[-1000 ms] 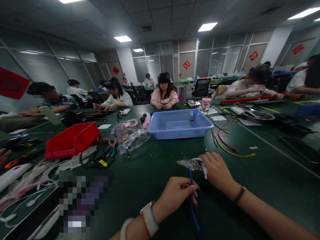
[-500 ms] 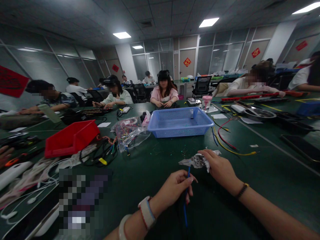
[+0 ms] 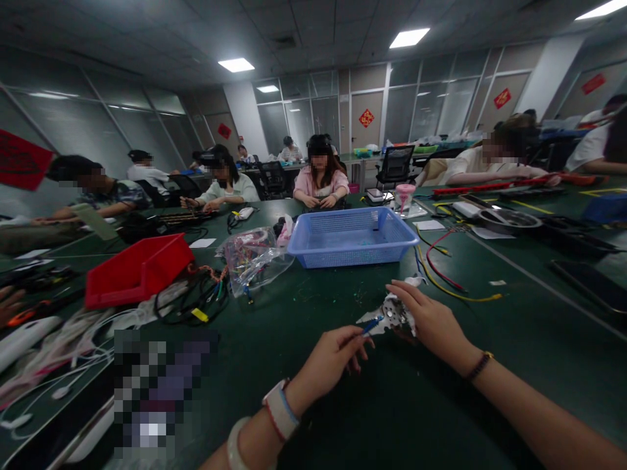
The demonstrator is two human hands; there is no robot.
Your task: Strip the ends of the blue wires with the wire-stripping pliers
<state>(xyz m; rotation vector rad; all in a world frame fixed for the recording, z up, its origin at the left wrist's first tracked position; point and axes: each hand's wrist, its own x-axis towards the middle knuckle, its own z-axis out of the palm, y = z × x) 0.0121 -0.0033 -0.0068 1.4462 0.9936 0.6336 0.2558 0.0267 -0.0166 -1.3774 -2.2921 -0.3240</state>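
1. The left hand (image 3: 329, 360) has a narrow grip, finger and thumb pinching the blue wire (image 3: 372, 325).
2. The right hand (image 3: 435, 326) wraps the handle end of the metal pliers (image 3: 394, 313); its grip is filled by them, though how hard it squeezes I cannot tell.
3. The blue wire has just swung: half a second ago it stands nearly upright below the pliers, its tail hanging under the left hand; now it slants in among the jaws, and the tail does not show.
4. The jaws now look parted around the wire, which suggests it is being repositioned in the tool; whether they bite is too small to tell.
5. Both hands work above the green counter (image 3: 264, 346), nearer the wearer than the blue basket (image 3: 350, 258), which stays put. The yellow wire (image 3: 482, 299) lies untouched to the right.
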